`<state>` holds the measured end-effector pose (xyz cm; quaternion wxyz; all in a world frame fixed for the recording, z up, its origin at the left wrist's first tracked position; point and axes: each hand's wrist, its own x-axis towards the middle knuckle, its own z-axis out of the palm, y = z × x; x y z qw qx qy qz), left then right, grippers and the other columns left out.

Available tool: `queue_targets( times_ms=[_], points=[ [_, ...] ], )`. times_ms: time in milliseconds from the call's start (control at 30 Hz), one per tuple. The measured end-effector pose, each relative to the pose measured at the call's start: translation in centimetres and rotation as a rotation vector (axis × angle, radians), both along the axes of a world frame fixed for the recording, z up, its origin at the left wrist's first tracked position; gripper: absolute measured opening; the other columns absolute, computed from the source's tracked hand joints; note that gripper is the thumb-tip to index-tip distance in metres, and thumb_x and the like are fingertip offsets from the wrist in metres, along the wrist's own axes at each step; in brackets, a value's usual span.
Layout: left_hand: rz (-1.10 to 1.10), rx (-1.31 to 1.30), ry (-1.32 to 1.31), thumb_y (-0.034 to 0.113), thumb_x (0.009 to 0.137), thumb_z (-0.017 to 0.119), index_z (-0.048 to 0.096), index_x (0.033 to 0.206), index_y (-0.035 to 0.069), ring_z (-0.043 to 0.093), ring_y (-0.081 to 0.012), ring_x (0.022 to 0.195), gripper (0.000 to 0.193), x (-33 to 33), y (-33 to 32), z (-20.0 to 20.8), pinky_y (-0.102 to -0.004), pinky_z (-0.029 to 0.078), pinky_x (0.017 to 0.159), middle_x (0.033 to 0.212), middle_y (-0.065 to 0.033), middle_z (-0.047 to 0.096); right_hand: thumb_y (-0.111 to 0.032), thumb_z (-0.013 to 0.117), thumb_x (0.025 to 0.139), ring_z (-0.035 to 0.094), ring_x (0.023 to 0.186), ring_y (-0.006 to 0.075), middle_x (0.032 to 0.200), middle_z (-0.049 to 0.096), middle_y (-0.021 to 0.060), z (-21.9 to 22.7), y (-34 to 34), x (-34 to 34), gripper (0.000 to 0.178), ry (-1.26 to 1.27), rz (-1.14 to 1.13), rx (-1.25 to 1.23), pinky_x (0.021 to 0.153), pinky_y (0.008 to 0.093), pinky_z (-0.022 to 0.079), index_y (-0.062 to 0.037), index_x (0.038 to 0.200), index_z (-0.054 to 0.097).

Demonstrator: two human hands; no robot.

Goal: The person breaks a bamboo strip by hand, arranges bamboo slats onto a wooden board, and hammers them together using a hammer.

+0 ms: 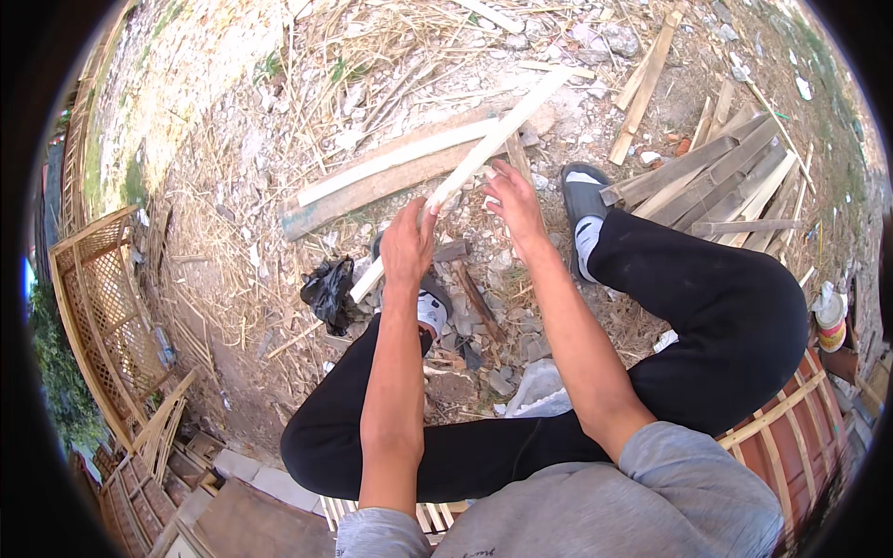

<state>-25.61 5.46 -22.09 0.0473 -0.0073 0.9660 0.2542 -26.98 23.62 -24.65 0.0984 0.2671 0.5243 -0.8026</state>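
A long pale wooden strip (498, 138) slants up and to the right in front of me. My left hand (407, 246) is closed round its lower part. Beside the strip, on its right, my right hand (516, 209) has its fingers apart and holds nothing. Under the strip's upper half lies a weathered plank (358, 200), with a second pale strip (400, 160) resting along it. A hammer (476, 296) lies on the stony ground between my feet, its head toward my left hand.
Weathered boards (721, 181) are heaped right of my right foot. A black plastic bag (327, 293) sits by my left foot. A wooden lattice panel (107, 312) stands at the far left. Straw and stones cover the ground. A labelled container (830, 321) stands at the right.
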Motion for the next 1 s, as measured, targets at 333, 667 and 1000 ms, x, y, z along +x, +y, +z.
queue_targets(
  times_ms=[333,667,1000],
  points=[
    [-0.29,-0.406,0.0,0.039,0.087,0.062,0.062,0.114,0.014,0.059,-0.028,0.095,0.037,-1.7,-14.1,-1.8,-0.0419,0.041,0.081,0.092,-0.0088,0.062,-0.015,0.072,0.074,0.054,0.109,0.0389,0.12,0.055,0.0224,-8.4,3.0,4.9,0.066,-0.088,0.252,1.143,0.093,0.0442,0.044,-0.0029,0.132,0.043],
    [-0.156,-0.436,-0.077,0.038,0.086,0.064,0.061,0.118,0.02,0.053,-0.03,0.094,0.037,-3.4,-14.4,-6.1,-0.0446,0.038,0.085,0.095,-0.0094,0.055,0.004,0.06,0.076,0.053,0.109,0.0417,0.117,0.054,0.0232,-10.0,3.6,5.8,0.064,0.08,0.183,1.067,0.095,0.046,0.041,-0.0043,0.136,0.04],
    [-0.238,-0.274,-0.012,0.032,0.084,0.066,0.062,0.116,0.017,0.052,-0.0313,0.09,0.035,-4.7,-14.6,-7.4,-0.0466,0.039,0.088,0.092,-0.0108,0.054,0.003,0.06,0.078,0.052,0.117,0.0415,0.126,0.054,0.0261,-8.3,3.5,4.3,0.062,0.08,0.187,0.978,0.1,0.043,0.04,-0.0033,0.137,0.042]
  ],
)
